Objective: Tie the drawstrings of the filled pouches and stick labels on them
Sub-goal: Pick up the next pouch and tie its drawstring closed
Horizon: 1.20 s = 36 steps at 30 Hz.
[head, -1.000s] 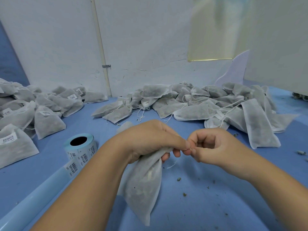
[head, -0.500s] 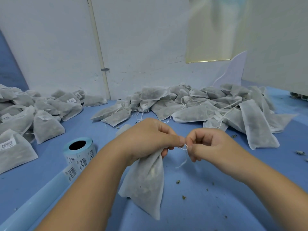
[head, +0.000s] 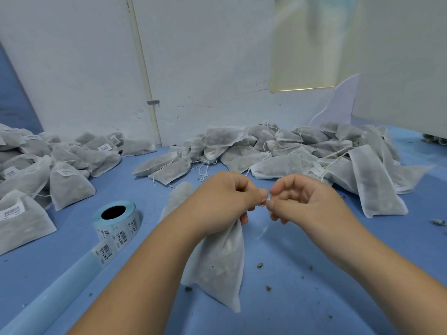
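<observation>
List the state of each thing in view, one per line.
Pouch: filled, no label showing, held by its neck.
Drawstring: looped, pinched between both hands.
Left hand: grips pouch neck, pinches drawstring.
Right hand: pinches drawstring.
Label roll: partly unrolled.
Left pile: tied, labels on several.
Right pile: untied, no labels showing.

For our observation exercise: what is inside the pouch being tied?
Through the thin pouch dim dark and pale bits show. What they are cannot be told; the left hand covers its neck.
</observation>
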Tool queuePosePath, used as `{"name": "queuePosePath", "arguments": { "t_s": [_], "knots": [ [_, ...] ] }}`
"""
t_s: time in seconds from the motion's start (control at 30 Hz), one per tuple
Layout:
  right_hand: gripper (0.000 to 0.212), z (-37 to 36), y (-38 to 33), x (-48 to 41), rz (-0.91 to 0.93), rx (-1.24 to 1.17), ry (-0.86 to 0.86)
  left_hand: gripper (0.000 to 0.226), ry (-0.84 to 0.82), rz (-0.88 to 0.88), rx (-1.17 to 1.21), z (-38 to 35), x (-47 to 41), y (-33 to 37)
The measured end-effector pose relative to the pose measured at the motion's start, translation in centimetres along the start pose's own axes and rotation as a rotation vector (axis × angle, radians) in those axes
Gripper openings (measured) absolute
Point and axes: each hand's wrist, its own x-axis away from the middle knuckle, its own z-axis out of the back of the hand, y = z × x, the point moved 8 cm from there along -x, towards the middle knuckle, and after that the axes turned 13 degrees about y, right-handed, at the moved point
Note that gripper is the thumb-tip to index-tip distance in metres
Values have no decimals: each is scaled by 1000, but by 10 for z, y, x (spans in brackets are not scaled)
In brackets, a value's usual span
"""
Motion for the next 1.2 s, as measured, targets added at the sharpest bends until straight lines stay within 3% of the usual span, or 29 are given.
{"name": "queuePosePath", "arguments": {
  "t_s": [0.37,0.67,0.9,1.1,1.2],
  "knots": [
    [14,3,-8,5,108,234,98,25,68,-106,-105,-2,1,11],
    [15,-2,8,3,-113,185,-43,19,93,-127,-95,2,-1,9],
    [16,-2,9,4,-130,164,-68,20,85,-127,-63,4,0,10],
    [14,0,4,3,-78,185,-17,35,-33,-6,-31,-5,3,1],
    [18,1,-2,4,-13,218,3,32,-105,120,158,-12,5,-6]
  ]
}}
